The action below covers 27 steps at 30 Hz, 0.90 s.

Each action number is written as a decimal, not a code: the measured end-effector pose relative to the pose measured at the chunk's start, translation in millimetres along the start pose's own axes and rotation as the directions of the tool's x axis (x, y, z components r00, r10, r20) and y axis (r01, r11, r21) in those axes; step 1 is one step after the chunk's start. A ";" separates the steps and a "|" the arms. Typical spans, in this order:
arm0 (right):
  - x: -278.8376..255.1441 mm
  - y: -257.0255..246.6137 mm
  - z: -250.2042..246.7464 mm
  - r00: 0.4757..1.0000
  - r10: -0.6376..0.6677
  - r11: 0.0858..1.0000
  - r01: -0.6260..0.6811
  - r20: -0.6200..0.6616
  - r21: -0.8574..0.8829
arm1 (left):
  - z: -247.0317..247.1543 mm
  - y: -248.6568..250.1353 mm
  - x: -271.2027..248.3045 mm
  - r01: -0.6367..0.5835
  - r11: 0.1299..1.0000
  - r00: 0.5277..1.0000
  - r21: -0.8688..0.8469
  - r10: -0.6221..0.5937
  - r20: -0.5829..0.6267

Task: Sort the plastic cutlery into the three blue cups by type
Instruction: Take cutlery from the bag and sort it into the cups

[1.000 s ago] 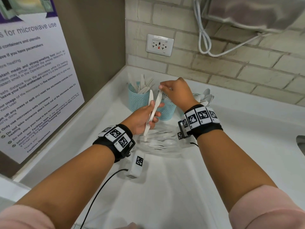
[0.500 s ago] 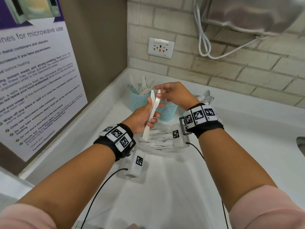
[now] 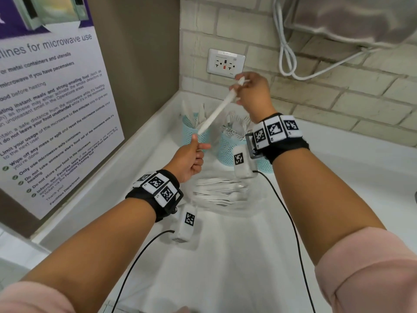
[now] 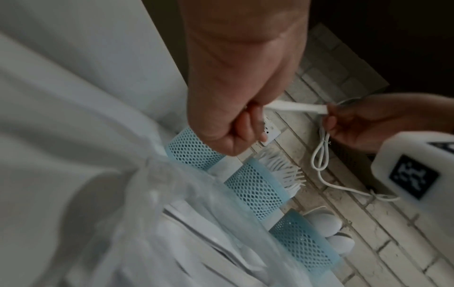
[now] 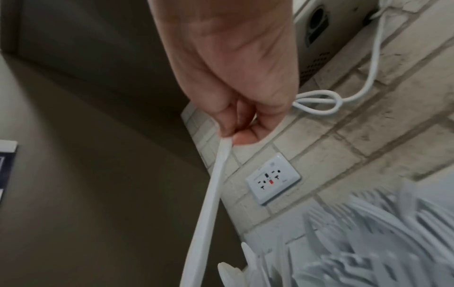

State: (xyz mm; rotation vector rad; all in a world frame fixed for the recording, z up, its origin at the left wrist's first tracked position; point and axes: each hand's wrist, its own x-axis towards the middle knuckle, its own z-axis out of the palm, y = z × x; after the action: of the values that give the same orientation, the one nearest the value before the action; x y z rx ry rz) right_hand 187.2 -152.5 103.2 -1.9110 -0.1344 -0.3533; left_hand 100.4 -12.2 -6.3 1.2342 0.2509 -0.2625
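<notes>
white poster [image 3: 45, 109] reads "microwave use"; right hand [image 3: 252, 93] pinches knife [image 3: 216, 111].

Head view bright, edges warped; wrist views dim, blurred.

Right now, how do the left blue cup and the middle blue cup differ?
The left blue cup holds flat knives; the middle blue cup holds forks, tines up. The left blue cup stands nearer the corner; the middle blue cup is partly hidden by the right wrist's camera unit. Both are upright mesh cups on the white counter.
</notes>
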 end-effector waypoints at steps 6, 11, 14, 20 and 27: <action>1.9 -0.3 37.6 0.967 -0.220 0.973 0.208 -0.131 -0.097 | -1.4 -7.8 1.3 -0.032 0.916 0.998 0.399 0.052 -0.039; -7.9 28.4 71.3 0.954 -0.256 0.899 0.293 0.153 -0.326 | -6.3 -17.3 0.5 -0.132 0.717 0.990 0.684 0.064 0.125; -11.8 45.8 83.3 0.932 -0.202 0.746 0.346 0.302 -0.568 | -8.8 -19.3 -0.7 -0.218 0.538 0.974 0.814 0.063 0.219; -14.2 32.8 70.5 0.882 -0.110 0.562 0.436 0.459 -0.703 | -2.6 -22.1 -2.8 -0.301 0.311 0.950 0.902 0.017 0.311; -22.0 -12.7 1.1 0.782 0.340 0.615 0.235 0.522 -0.752 | 8.5 -27.9 -1.8 -0.322 0.124 0.945 0.939 -0.009 0.326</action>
State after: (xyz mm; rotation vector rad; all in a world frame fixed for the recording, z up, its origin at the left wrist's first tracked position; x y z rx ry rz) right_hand 163.2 -145.3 107.4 -2.8822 -0.4180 0.3948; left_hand 89.9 -28.8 -28.0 2.5819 -0.4262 -0.4240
